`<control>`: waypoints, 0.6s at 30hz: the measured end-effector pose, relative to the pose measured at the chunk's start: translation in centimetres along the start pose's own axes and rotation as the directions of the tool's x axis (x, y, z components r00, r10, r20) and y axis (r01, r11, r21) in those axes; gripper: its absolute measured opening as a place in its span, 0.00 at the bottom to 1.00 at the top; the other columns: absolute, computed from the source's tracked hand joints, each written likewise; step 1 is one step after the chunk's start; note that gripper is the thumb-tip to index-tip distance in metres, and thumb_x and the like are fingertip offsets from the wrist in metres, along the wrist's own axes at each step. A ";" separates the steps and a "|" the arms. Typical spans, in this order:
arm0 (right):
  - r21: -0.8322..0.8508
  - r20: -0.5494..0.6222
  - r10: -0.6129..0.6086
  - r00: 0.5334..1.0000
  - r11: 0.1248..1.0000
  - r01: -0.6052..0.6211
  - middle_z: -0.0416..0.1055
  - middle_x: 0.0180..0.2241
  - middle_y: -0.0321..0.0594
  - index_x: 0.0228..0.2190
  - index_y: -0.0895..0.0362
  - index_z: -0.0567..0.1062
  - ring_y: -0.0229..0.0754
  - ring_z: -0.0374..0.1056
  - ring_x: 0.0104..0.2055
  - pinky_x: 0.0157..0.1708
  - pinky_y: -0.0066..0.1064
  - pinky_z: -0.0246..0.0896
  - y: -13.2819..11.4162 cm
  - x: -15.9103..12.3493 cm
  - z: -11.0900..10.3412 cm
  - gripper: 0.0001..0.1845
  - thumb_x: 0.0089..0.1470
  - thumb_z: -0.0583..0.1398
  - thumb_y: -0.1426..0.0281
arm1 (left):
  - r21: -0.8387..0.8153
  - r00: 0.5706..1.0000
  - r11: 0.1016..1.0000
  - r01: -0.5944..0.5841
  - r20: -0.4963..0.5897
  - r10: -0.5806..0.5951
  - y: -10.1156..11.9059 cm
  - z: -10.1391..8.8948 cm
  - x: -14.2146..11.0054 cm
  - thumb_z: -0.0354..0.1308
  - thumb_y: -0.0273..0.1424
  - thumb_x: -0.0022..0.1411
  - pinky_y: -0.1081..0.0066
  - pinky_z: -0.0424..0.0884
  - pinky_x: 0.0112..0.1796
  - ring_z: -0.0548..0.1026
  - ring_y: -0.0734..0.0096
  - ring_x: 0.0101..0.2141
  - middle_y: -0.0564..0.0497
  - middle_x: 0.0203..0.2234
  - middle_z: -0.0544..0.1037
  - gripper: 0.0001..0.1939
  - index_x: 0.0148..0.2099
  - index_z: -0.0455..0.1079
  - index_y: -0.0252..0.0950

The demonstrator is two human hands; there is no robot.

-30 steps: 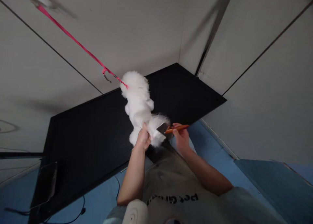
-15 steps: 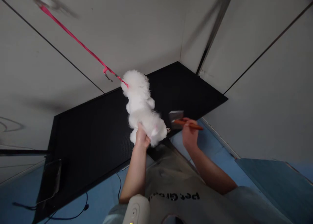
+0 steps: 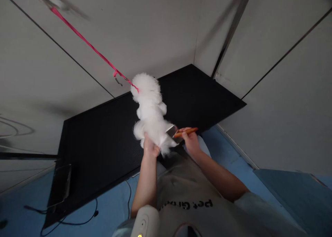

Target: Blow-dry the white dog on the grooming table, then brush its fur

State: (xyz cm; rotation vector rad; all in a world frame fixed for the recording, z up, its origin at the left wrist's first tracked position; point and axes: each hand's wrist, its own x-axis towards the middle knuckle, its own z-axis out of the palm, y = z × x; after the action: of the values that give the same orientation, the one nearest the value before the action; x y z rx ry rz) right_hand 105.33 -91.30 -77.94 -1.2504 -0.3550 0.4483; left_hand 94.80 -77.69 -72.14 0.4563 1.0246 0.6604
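A fluffy white dog (image 3: 150, 107) stands on a black table, its head away from me and its rump close to my body. My left hand (image 3: 151, 146) is closed on the dog's fur at the rear left, with the exact hold partly buried. In my right hand (image 3: 190, 138) is a slicker brush (image 3: 185, 132) with an orange wooden handle. The flat head of the brush touches the fur on the right side of the rump. A pink leash (image 3: 95, 50) runs from the dog's neck to the upper left.
The black grooming table (image 3: 103, 147) has a ribbed top, with pale walls behind it. A dark tray (image 3: 61, 183) hangs at its left end. Black cables (image 3: 77, 224) lie near the blue floor. My grey apron (image 3: 192, 185) meets the table's near edge.
My right hand has brought the slicker brush leftward from beside the dog onto the fur of its rump. The left hand keeps its hold, and the view has shifted slightly.
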 end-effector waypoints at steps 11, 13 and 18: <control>0.030 -0.081 -0.012 0.997 0.999 0.014 0.74 0.37 0.36 0.32 0.52 0.70 0.42 0.73 0.38 0.41 0.37 0.71 1.1 0.7 1.8 0.12 0.52 0.63 0.58 | -0.073 0.998 0.997 -0.031 -0.053 0.027 0.2 -1.8 0.4 0.44 0.41 0.72 0.61 0.79 0.44 0.80 0.56 0.48 0.43 0.43 0.82 0.22 0.58 0.72 0.41; 0.057 -0.060 -0.039 0.997 0.997 0.043 0.74 0.38 0.36 0.33 0.51 0.69 0.42 0.73 0.40 0.44 0.38 0.70 1.1 0.7 2.0 0.11 0.53 0.63 0.59 | -0.064 0.999 0.998 -0.027 -0.041 0.025 0.1 -2.2 0.5 0.47 0.39 0.71 0.62 0.79 0.43 0.81 0.57 0.46 0.44 0.41 0.83 0.20 0.57 0.73 0.42; -0.039 0.175 0.045 0.984 0.999 -0.038 0.75 0.34 0.38 0.30 0.53 0.71 0.44 0.73 0.38 0.43 0.39 0.69 0.9 1.2 2.2 0.12 0.51 0.65 0.58 | -0.092 0.999 0.995 -0.036 -0.026 0.033 0.3 -2.6 0.7 0.42 0.40 0.73 0.67 0.79 0.40 0.81 0.63 0.43 0.44 0.40 0.83 0.21 0.50 0.76 0.43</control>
State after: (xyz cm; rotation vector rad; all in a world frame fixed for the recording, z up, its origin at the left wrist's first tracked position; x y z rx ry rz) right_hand 105.13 -88.63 -78.18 -1.2577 -0.4891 0.5926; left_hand 92.62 -76.94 -73.59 0.3863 1.0062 0.7430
